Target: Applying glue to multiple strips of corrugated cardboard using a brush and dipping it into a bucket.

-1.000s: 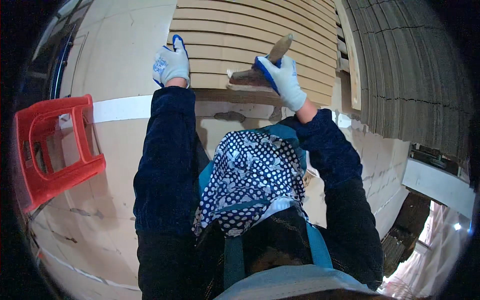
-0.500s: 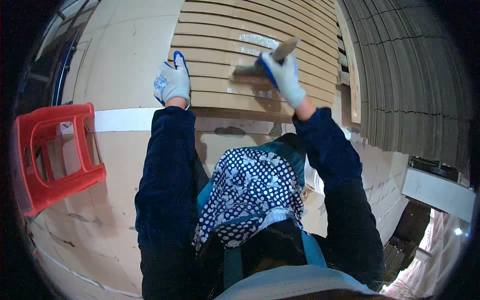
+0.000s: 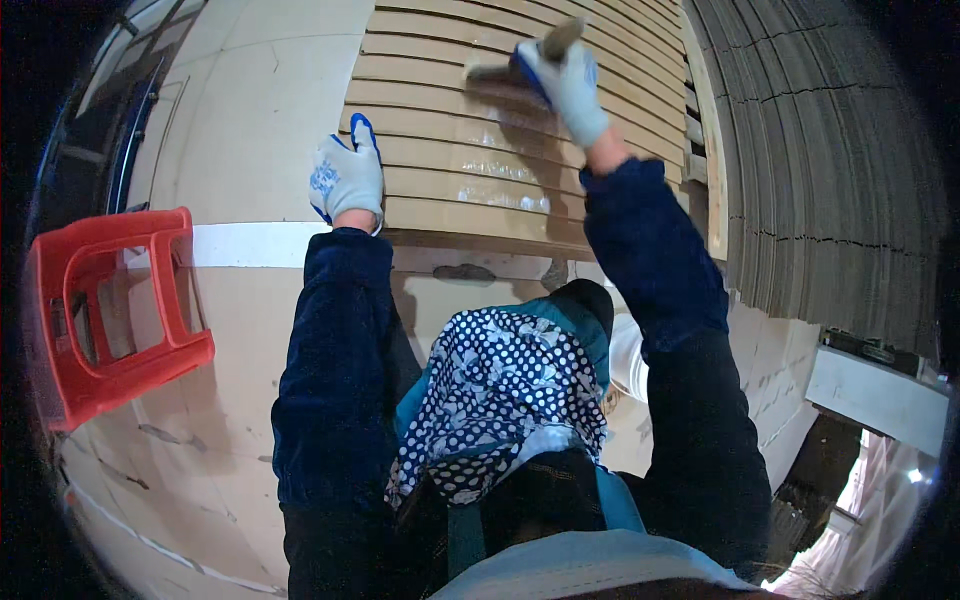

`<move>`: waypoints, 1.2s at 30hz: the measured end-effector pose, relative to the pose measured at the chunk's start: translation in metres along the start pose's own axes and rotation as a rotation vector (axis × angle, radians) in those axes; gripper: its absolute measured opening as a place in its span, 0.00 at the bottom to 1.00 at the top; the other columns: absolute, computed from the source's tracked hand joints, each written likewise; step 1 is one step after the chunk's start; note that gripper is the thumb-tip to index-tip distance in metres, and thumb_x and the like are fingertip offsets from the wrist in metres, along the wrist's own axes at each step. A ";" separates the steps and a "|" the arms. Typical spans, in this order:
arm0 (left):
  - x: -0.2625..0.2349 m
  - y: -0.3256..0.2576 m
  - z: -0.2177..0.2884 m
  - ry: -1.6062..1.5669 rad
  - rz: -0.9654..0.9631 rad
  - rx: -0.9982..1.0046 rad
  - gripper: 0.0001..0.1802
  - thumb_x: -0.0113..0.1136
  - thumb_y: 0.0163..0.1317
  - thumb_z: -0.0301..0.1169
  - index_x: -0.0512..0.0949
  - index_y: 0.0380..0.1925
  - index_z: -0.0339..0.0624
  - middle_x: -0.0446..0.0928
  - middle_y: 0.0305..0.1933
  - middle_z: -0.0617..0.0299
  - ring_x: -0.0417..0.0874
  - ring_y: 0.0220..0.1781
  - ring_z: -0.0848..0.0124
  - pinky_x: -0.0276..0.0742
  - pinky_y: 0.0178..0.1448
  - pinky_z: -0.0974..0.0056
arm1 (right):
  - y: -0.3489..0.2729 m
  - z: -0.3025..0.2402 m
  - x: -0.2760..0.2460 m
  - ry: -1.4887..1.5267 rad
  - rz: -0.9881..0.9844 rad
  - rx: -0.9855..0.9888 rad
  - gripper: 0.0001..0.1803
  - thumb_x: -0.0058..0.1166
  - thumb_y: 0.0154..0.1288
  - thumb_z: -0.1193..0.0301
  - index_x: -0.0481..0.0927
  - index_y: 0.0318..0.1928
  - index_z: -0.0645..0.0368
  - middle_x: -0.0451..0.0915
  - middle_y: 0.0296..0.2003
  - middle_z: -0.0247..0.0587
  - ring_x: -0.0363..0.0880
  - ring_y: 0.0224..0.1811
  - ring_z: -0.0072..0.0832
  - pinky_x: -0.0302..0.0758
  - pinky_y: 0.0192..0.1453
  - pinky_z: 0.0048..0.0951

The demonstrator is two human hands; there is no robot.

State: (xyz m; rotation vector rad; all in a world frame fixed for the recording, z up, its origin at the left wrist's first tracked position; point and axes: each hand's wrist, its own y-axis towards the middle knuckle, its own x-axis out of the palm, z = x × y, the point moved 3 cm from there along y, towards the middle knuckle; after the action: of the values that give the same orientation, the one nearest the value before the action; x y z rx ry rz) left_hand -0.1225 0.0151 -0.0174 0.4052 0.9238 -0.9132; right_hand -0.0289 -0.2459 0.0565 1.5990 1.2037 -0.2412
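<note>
Person's white-and-blue-gloved left hand [image 3: 347,177] is resting thumb-out, finger curl and hold unclear, at stepped tan cardboard sheets' [image 3: 420,121] edge; over them a blurred brown brush [image 3: 488,74] is hanging, probably light, stiff; the gloved right hand [image 3: 563,85] is wrapping its handle [image 3: 564,38], the surest grip.

We're perched on the wearer's head, left lens of the pair, peering steeply down, with the wearer's front at twelve! Pale cloth [image 3: 590,562] looms nearest us just short of six; navy sleeves [image 3: 335,390] enter around seven and five, flanking polka-dot cloth [image 3: 505,390]. A little farther off, tan slatted panels [image 3: 430,117] fill twelve, grey sheets [image 3: 810,150] bow at two, and a red stool [image 3: 120,377] bends toward our fisheye rim at nine.
</note>
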 end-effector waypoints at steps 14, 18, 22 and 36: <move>0.007 0.001 -0.004 -0.014 -0.019 -0.006 0.33 0.41 0.58 0.59 0.76 0.35 0.36 0.76 0.39 0.43 0.77 0.43 0.48 0.70 0.47 0.51 | 0.054 -0.024 -0.001 -0.091 -0.020 0.103 0.15 0.61 0.51 0.61 0.78 0.28 0.60 0.77 0.23 0.53 0.75 0.27 0.50 0.72 0.31 0.41; 0.002 0.001 -0.011 -0.022 -0.008 -0.030 0.32 0.41 0.58 0.58 0.76 0.35 0.36 0.77 0.39 0.43 0.77 0.43 0.48 0.70 0.48 0.51 | -0.034 -0.033 -0.006 0.036 -0.116 -0.217 0.13 0.62 0.51 0.63 0.80 0.34 0.58 0.75 0.20 0.43 0.74 0.21 0.39 0.70 0.26 0.35; 0.001 -0.001 -0.011 0.007 0.003 -0.023 0.33 0.41 0.58 0.58 0.76 0.34 0.35 0.77 0.39 0.43 0.78 0.42 0.49 0.71 0.46 0.51 | -0.101 -0.087 -0.041 0.247 -0.343 -0.178 0.11 0.62 0.52 0.67 0.80 0.34 0.58 0.75 0.20 0.43 0.73 0.20 0.38 0.70 0.26 0.34; 0.002 0.002 -0.012 0.024 0.033 0.000 0.33 0.41 0.58 0.58 0.78 0.31 0.35 0.77 0.37 0.43 0.78 0.41 0.50 0.72 0.46 0.52 | -0.036 -0.065 -0.009 0.010 -0.230 -0.233 0.11 0.61 0.53 0.62 0.78 0.32 0.53 0.77 0.25 0.43 0.75 0.26 0.39 0.71 0.30 0.34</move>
State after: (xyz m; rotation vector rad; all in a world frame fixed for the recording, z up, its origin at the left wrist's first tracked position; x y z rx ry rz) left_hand -0.1264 0.0231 -0.0256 0.4309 0.9362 -0.8803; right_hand -0.0880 -0.2008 0.0673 1.2626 1.3715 -0.2305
